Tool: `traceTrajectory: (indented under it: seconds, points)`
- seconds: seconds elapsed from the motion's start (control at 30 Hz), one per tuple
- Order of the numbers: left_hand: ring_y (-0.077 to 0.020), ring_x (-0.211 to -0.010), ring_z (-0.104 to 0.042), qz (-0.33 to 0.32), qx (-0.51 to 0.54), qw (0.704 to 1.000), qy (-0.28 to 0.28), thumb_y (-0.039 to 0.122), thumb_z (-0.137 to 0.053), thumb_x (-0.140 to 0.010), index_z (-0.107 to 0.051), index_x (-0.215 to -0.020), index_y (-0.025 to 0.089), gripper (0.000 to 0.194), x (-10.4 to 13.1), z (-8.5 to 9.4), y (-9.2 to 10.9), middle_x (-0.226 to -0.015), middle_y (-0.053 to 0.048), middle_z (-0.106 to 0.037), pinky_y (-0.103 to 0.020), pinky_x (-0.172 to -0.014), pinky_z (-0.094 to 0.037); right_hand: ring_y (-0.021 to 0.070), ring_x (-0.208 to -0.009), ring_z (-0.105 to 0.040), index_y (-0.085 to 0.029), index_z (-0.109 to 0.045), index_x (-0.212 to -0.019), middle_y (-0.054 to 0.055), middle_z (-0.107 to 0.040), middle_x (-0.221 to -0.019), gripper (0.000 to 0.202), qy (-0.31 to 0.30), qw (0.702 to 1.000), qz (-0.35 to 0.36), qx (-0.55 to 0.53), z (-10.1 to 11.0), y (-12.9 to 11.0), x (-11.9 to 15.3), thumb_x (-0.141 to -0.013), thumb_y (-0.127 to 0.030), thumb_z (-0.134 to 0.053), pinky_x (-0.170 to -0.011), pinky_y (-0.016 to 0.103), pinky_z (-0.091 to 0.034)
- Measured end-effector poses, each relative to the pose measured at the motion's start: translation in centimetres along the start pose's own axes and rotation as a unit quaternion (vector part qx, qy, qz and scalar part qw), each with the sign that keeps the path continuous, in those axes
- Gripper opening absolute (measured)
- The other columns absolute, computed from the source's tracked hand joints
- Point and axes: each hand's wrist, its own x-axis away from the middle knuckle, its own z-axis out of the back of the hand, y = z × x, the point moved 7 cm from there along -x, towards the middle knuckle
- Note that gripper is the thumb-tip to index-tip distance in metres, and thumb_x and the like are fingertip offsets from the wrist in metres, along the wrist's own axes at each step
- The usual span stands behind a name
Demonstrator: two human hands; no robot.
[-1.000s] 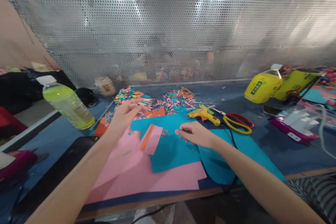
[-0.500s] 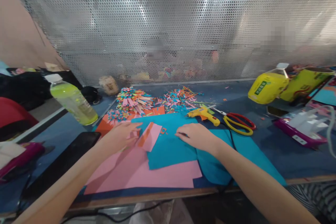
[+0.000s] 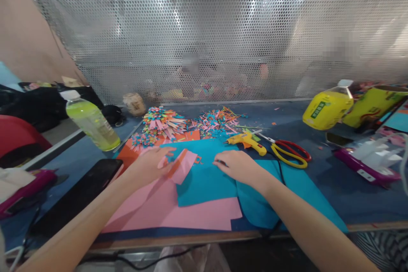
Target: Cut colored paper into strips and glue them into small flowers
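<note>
My left hand hovers over the left side of the paper, its fingers apart, close to a pink strip of paper with an orange band. No held thing shows plainly between those fingers. Over the blue paper sheet, my right hand is closed, thumb and fingertips together; whatever they may pinch is too small to make out. Between the hands lies a small orange paper scrap. Underneath is a larger pink sheet. A yellow glue gun and scissors with red and yellow handles rest beyond my right hand.
Paper-fringe pieces and a heap of coloured paper shreds lie at the back, before a perforated metal screen. Bottles stand left and right. A black phone-like slab and purple power strips flank the work.
My left hand has shifted slightly up and its fingers look more spread. The right hand stays nearly in place. The whole view has moved a little.
</note>
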Motion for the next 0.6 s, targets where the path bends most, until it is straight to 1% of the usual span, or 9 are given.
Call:
traceTrajectory:
  seconds: [0.07,0.13,0.2,0.27,0.33,0.43,0.53,0.57,0.6]
  points:
    - [-0.0228,-0.092,-0.058,-0.003,-0.032,0.999,-0.041,0.043,-0.054,-0.069,-0.058,-0.106,0.024,0.042,0.2,-0.8,0.9,-0.1,-0.005,-0.066,-0.033,-0.081,-0.042,0.0188,-0.082,-0.06,-0.02,-0.062,-0.09,0.006,-0.066,-0.087,0.029,0.005,1.0,-0.004,0.0,0.0,0.3,0.1,-0.088,-0.033,-0.037,-0.061,0.024,-0.038]
    - [-0.0227,-0.092,-0.057,-0.012,-0.05,0.997,-0.063,0.044,-0.052,-0.072,-0.056,-0.11,0.024,0.044,0.3,-1.5,1.4,-0.106,-0.006,-0.063,-0.034,-0.082,-0.04,0.0192,-0.082,-0.06,-0.02,-0.062,-0.09,0.006,-0.066,-0.087,0.028,0.007,1.0,-0.007,0.001,0.0,0.5,0.1,-0.088,-0.034,-0.037,-0.061,0.024,-0.038]
    - [-0.0212,-0.087,-0.057,-0.026,-0.049,0.996,-0.069,0.042,-0.047,-0.077,-0.055,-0.113,0.024,0.041,0.4,-2.0,1.6,-0.109,-0.006,-0.062,-0.034,-0.079,-0.04,0.0191,-0.082,-0.06,-0.02,-0.062,-0.09,0.006,-0.066,-0.087,0.028,0.004,1.0,-0.01,-0.001,0.1,0.5,0.1,-0.088,-0.034,-0.038,-0.06,0.024,-0.037]
    - [-0.0205,-0.079,-0.058,-0.031,-0.042,0.996,-0.066,0.041,-0.043,-0.08,-0.055,-0.113,0.023,0.04,0.4,-2.4,1.4,-0.104,-0.007,-0.064,-0.034,-0.074,-0.041,0.0188,-0.082,-0.06,-0.02,-0.062,-0.089,0.006,-0.066,-0.086,0.028,0.001,1.0,-0.022,-0.007,0.4,0.6,0.1,-0.087,-0.034,-0.038,-0.059,0.023,-0.037]
    - [-0.0207,-0.077,-0.058,-0.03,-0.034,0.997,-0.061,0.04,-0.042,-0.081,-0.056,-0.112,0.023,0.038,0.4,-2.6,1.2,-0.099,-0.008,-0.066,-0.033,-0.072,-0.042,0.0185,-0.08,-0.06,-0.02,-0.062,-0.088,0.006,-0.066,-0.086,0.028,0.008,0.999,-0.042,-0.013,1.0,1.0,0.1,-0.087,-0.034,-0.038,-0.059,0.023,-0.036]
    - [-0.0234,-0.086,-0.057,-0.029,-0.043,0.998,-0.048,0.036,-0.04,-0.082,-0.058,-0.109,0.022,0.035,0.5,-2.7,1.2,-0.1,-0.009,-0.065,-0.036,-0.078,-0.04,0.018,-0.078,-0.059,-0.02,-0.062,-0.086,0.006,-0.065,-0.085,0.027,0.051,0.995,-0.085,-0.032,2.3,2.2,0.3,-0.087,-0.032,-0.038,-0.06,0.023,-0.036]
    - [-0.0265,-0.092,-0.056,-0.034,-0.047,0.998,-0.035,0.035,-0.041,-0.081,-0.058,-0.108,0.02,0.035,0.6,-2.8,1.4,-0.102,-0.011,-0.064,-0.04,-0.082,-0.039,0.0166,-0.074,-0.058,-0.02,-0.061,-0.085,0.005,-0.065,-0.08,0.026,0.112,0.982,-0.145,-0.052,3.8,4.4,0.7,-0.087,-0.032,-0.037,-0.06,0.023,-0.036]
    - [-0.0268,-0.091,-0.056,-0.034,-0.031,0.999,-0.026,0.036,-0.042,-0.08,-0.058,-0.107,0.02,0.035,0.6,-2.7,1.5,-0.1,-0.011,-0.064,-0.04,-0.081,-0.039,0.0161,-0.071,-0.058,-0.02,-0.06,-0.083,0.004,-0.064,-0.078,0.026,0.135,0.975,-0.167,-0.054,4.3,5.1,1.0,-0.086,-0.031,-0.037,-0.059,0.023,-0.035]
    - [-0.0268,-0.089,-0.057,-0.023,0.008,1.0,0.0,0.037,-0.046,-0.078,-0.06,-0.104,0.021,0.034,0.6,-2.4,1.3,-0.097,-0.01,-0.065,-0.039,-0.08,-0.04,0.0157,-0.069,-0.057,-0.02,-0.059,-0.082,0.004,-0.064,-0.076,0.025,0.162,0.968,-0.187,-0.052,4.8,5.8,1.3,-0.086,-0.031,-0.037,-0.059,0.023,-0.035]
